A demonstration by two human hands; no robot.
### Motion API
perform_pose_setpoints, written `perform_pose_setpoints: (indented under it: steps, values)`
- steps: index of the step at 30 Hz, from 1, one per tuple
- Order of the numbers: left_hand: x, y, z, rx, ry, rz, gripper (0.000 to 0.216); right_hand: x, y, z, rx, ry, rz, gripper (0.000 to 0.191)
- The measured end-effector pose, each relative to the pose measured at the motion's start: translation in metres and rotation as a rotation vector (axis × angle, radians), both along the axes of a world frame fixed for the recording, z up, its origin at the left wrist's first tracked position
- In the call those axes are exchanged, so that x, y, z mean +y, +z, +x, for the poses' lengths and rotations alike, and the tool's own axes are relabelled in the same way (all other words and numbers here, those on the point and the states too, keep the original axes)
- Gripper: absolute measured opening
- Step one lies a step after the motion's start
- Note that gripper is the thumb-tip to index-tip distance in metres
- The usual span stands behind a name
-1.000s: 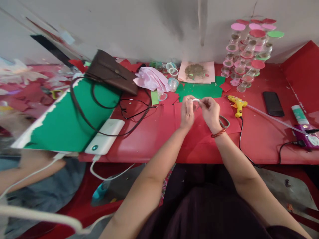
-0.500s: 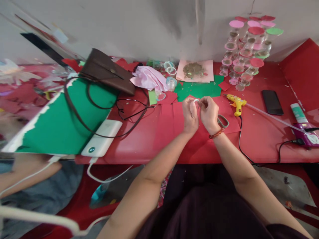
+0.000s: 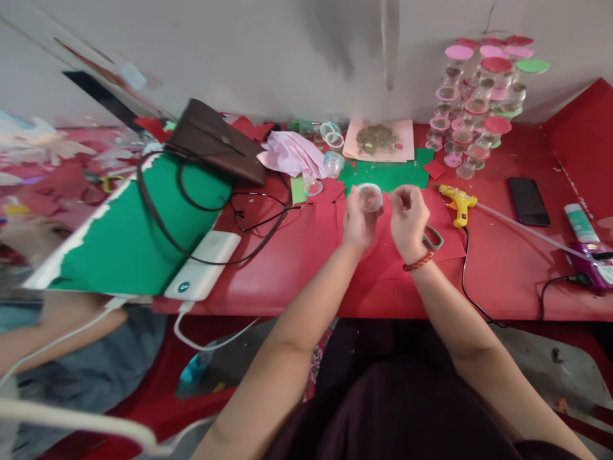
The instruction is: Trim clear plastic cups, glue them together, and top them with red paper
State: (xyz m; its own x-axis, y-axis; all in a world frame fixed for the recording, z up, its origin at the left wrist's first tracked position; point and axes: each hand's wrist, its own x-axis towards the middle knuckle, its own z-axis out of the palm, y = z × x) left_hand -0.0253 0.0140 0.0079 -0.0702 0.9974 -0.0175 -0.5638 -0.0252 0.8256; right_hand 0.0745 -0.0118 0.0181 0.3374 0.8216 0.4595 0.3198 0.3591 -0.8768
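My left hand (image 3: 358,222) is wrapped round a small clear plastic cup (image 3: 370,199), its round mouth tilted toward me. Just to the right, my right hand (image 3: 410,214) is closed with the fingertips pinched together near the cup's rim; whatever they hold is too small to make out. Red paper sheets (image 3: 330,233) lie under both hands. Beside my right wrist shows the grey handle of scissors (image 3: 433,237), partly covered. A yellow hot glue gun (image 3: 460,203) rests farther right.
Behind stand clear cups (image 3: 334,164) and a pink sheet (image 3: 354,144) with a brownish pile. Stacked cup pieces (image 3: 472,121) rise at the back right, near a phone (image 3: 528,201). A brown bag (image 3: 215,140), glasses (image 3: 258,214) and a power bank (image 3: 204,265) lie left.
The cup in my left hand has turned so its open mouth now faces me. My right hand has moved slightly right, away from the left. The view has shifted a little.
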Motion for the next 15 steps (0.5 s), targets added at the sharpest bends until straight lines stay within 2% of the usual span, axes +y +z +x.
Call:
perform_pose_setpoints:
  steps: [3, 10, 13, 15]
  values:
    - [-0.001, 0.007, -0.002, 0.035, -0.022, 0.010, 0.054, 0.008, -0.001, 0.009, 0.075, -0.028, -0.048, 0.007]
    - [-0.004, 0.020, -0.006, -0.016, -0.139, -0.094, 0.064, 0.011, 0.001, 0.013, -0.002, 0.062, -0.039, 0.016]
    - [-0.003, 0.023, -0.008, -0.045, -0.124, -0.169, 0.056, 0.013, 0.002, 0.015, -0.037, 0.229, 0.003, 0.022]
    - [-0.001, 0.022, -0.010, -0.060, -0.099, -0.208, 0.051, 0.014, 0.003, 0.016, -0.060, 0.396, -0.005, 0.039]
